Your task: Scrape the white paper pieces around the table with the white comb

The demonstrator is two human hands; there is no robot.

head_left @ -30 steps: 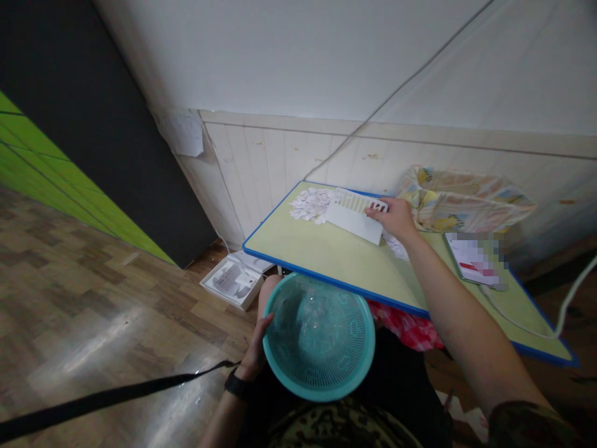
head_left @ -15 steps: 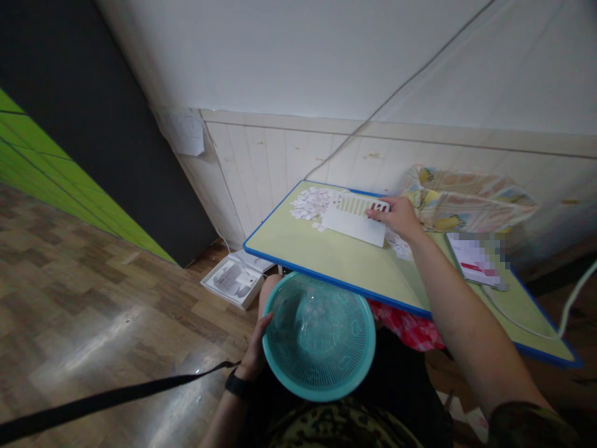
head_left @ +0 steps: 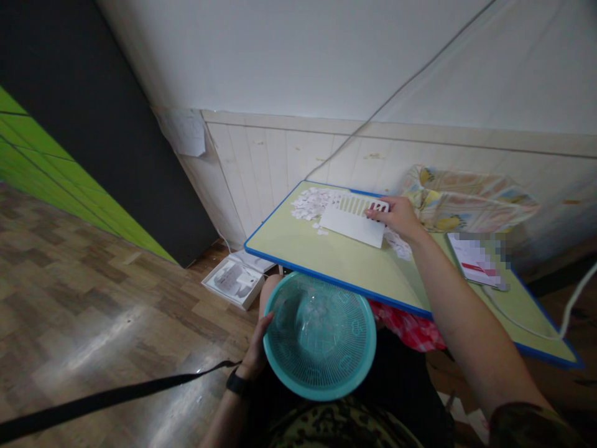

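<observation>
My left hand [head_left: 256, 348] grips the left rim of a turquoise plastic colander [head_left: 321, 392], its thumb lying over the edge. The colander rests in my lap, tilted, with something clear and shiny at its bottom that I cannot make out. My right hand [head_left: 396, 216] is closed on the right end of a white slotted plastic panel [head_left: 352, 227], held over the table [head_left: 289, 239]. A pile of white paper scraps [head_left: 310, 203] lies by the panel's left edge. More paper scraps [head_left: 397, 246] lie under my right wrist, partly hidden by the panel.
On the table's right side lies a phone-like device [head_left: 476, 267] with a white cable [head_left: 517, 326]. A cloth-lined basket [head_left: 466, 202] stands behind, against the wall. An open white box [head_left: 233, 283] sits on the floor. A black strap [head_left: 140, 391] crosses at lower left.
The panel has shifted slightly left and toward me at the pile's edge. A few scraps now lie just left of its near corner. My left hand and the colander are nearly still.
</observation>
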